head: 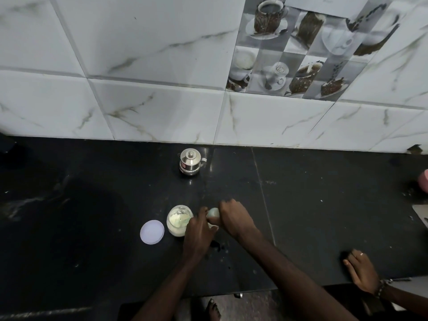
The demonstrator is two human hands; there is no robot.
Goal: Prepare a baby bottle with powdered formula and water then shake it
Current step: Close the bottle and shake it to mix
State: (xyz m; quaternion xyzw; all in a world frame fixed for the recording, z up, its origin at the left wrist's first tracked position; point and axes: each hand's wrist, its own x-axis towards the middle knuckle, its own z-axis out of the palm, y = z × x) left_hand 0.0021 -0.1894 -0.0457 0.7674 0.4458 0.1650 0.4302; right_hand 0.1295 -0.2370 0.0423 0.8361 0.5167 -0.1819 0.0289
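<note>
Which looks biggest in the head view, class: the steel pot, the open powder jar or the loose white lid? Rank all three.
1. Open powder jar, largest.
2 and 3. Steel pot and white lid look alike, so no ranking; the pot also stands farther from the camera.

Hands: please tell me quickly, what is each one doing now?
Left hand: closed around the lower part of the baby bottle.
Right hand: closed on the top of the same bottle.

Single head view, wide-angle, looks steeply down at black counter [92,205], tiled wall [162,66] beyond.
</note>
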